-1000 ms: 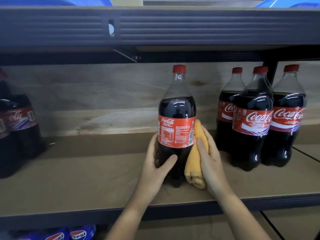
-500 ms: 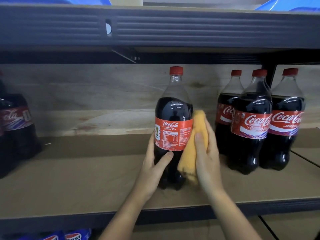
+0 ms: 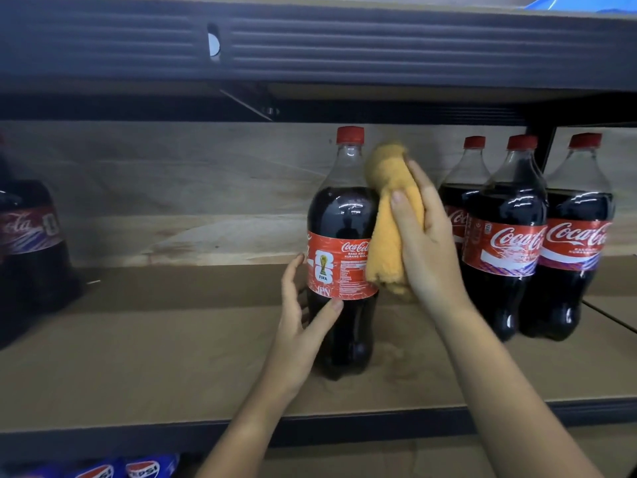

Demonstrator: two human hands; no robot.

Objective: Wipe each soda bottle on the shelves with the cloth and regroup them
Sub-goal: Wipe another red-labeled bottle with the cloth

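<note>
risk: tipping | left hand [image 3: 299, 326] cupping bottle [image 3: 343, 257] low with loose fingers | right hand [image 3: 425, 243] clutching cloth [image 3: 389, 219] up high, mid-shelf [image 3: 172, 367] | hard shove topples it lol

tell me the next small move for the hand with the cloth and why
Probably slide the right hand a little higher, so the yellow cloth reaches the neck and red cap. The cloth lies against the shoulder of the middle bottle, with the neck bare above it, while the left hand steadies the lower body upright on the shelf.
</note>
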